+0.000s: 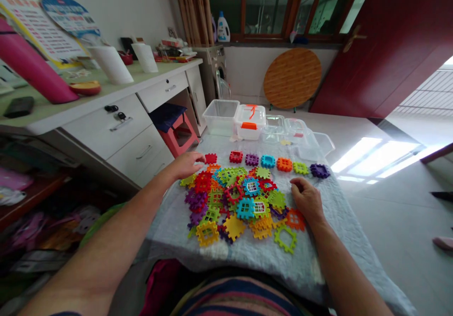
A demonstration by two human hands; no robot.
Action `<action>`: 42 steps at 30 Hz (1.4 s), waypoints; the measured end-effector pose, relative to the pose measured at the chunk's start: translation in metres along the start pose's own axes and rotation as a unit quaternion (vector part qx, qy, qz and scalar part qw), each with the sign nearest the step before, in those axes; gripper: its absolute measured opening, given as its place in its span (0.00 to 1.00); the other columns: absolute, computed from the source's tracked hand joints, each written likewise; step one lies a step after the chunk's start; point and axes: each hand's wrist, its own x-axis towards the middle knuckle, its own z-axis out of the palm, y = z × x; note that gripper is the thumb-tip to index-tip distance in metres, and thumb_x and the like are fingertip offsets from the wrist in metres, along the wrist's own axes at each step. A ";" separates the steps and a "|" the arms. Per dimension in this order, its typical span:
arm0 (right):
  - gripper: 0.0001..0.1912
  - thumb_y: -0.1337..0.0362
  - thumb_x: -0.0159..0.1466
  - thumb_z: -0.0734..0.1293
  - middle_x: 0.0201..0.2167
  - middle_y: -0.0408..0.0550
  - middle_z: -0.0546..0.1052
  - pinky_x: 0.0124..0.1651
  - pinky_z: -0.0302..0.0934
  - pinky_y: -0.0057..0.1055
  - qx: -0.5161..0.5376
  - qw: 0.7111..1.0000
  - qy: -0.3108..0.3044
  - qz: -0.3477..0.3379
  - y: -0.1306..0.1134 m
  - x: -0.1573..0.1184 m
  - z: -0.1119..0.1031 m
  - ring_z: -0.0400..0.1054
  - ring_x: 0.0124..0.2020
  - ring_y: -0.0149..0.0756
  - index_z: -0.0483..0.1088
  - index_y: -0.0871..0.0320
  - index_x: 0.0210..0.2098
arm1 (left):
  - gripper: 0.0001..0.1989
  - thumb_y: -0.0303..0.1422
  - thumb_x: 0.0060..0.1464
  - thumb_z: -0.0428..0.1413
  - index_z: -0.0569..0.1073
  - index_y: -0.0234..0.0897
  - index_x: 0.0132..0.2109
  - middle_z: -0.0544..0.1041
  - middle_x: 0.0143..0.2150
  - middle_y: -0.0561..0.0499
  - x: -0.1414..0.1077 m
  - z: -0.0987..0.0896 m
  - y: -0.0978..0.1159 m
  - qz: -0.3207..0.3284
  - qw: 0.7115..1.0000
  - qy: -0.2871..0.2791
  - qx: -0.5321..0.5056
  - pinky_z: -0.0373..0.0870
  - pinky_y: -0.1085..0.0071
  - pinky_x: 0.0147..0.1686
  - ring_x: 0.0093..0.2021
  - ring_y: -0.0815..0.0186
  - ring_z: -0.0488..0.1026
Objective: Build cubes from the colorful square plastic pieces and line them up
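Note:
My left hand [189,164] is over the far left of the table, its fingertips beside a small red toothed plastic tile [211,158]; thumb and fingers are apart, and whether they touch the tile is unclear. My right hand [307,199] rests on the cloth right of the pile, its fingers curled in and nothing seen in them. Between the hands lies a heap of interlocking tiles, among them a yellow frame tile [207,233], a blue tile [245,208] and a green frame tile [285,239]. Beyond it a row includes a red block [236,156], an orange block [284,164] and a dark purple block [320,170].
Clear plastic boxes stand at the table's far end: an open bin [222,118], a box with orange latches [250,121] and several transparent containers. A white desk [123,118] runs along the left, with a pink stool [179,132] under it. A round wooden tabletop [293,78] leans against the wall.

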 end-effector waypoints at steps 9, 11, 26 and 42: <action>0.14 0.57 0.54 0.60 0.23 0.46 0.76 0.34 0.62 0.34 -0.009 1.000 0.003 0.004 -0.003 0.001 0.000 0.68 0.24 0.37 0.74 0.57 0.31 | 0.22 0.41 0.47 0.61 0.74 0.37 0.49 0.76 0.48 0.46 -0.046 0.003 0.031 0.061 0.993 -0.098 -0.011 0.67 0.66 0.51 0.48 0.58 0.73; 0.14 0.57 0.54 0.61 0.23 0.46 0.76 0.34 0.62 0.34 -0.009 1.000 0.003 0.006 -0.003 0.000 0.000 0.68 0.24 0.37 0.74 0.57 0.31 | 0.19 0.39 0.49 0.59 0.74 0.37 0.48 0.77 0.46 0.46 -0.046 0.005 0.035 0.062 0.994 -0.089 -0.010 0.67 0.67 0.49 0.46 0.59 0.73; 0.14 0.57 0.55 0.61 0.24 0.46 0.76 0.33 0.62 0.33 -0.005 1.000 -0.002 0.006 0.001 0.000 0.001 0.67 0.24 0.37 0.74 0.57 0.32 | 0.27 0.40 0.44 0.57 0.74 0.33 0.52 0.74 0.45 0.45 0.030 -0.011 -0.013 0.042 0.996 0.069 0.050 0.68 0.67 0.49 0.45 0.59 0.73; 0.12 0.58 0.55 0.61 0.23 0.46 0.76 0.33 0.62 0.33 0.009 1.000 -0.011 0.006 0.001 0.001 0.002 0.67 0.24 0.37 0.73 0.57 0.32 | 0.29 0.33 0.36 0.60 0.74 0.34 0.50 0.77 0.50 0.43 0.076 0.015 -0.026 0.022 0.995 -0.068 0.065 0.69 0.67 0.49 0.49 0.56 0.74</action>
